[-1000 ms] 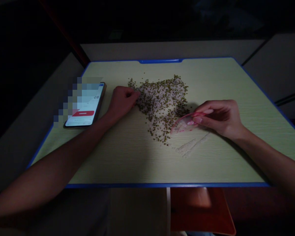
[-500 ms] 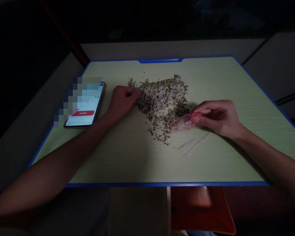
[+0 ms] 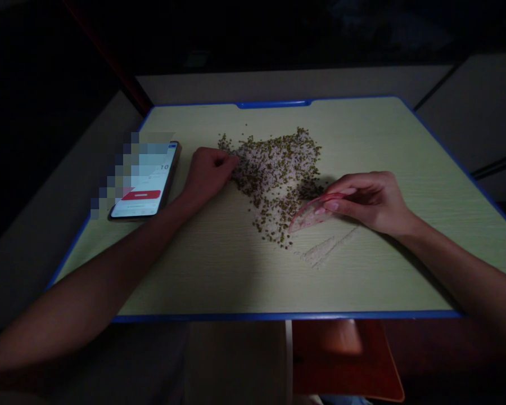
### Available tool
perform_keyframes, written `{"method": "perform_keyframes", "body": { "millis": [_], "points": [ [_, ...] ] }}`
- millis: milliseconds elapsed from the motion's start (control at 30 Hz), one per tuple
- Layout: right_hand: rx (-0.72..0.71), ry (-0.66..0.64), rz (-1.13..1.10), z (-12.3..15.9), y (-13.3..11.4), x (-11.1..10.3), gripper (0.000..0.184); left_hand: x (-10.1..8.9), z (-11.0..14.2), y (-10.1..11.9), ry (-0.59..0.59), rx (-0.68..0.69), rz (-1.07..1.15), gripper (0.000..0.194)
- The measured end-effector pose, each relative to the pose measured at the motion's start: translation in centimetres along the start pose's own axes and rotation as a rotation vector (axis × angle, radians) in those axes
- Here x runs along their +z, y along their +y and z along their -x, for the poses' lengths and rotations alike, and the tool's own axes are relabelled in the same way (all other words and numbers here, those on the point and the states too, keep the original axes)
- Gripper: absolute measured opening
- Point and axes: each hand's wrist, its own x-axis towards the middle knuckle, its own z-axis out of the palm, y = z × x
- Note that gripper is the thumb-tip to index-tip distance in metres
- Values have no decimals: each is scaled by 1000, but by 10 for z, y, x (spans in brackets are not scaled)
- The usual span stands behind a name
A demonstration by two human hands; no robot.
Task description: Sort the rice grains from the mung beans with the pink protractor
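Note:
A loose heap of pale rice-like grains mixed with green beans is spread over the middle of the table. At its left edge rests my left hand, fingers curled closed; anything between the fingertips is too small or hidden to make out. My right hand pinches a thin, clear piece of plastic with a pink rim. The plastic's lower edge meets the near right side of the heap. Just in front of it, pale grains lie in narrow streaks on the tabletop.
A lit phone lies at the left of the table, beside my left forearm. The wood-grain table has a blue edge and a raised blue bar at the back. An orange seat shows below the front edge.
Little differs. Both hands keep their places and grips, and the heap looks the same; the whole view has shifted very slightly.

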Motion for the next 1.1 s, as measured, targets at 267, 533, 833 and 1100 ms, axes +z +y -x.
{"method": "perform_keyframes", "body": {
  "millis": [267,533,833,1100],
  "points": [
    [21,-112,-93,2,-3,-4,7,0,0,-1,1,19,2,35],
    [-2,-65,-64,2,-2,0,6,0,1,1,-7,8,-5,35],
    [-54,-41,-19,3,0,0,6,1,-1,0,10,12,-21,35],
    [-76,-6,20,2,0,2,7,1,-1,0,8,8,6,35]
  ]
}}
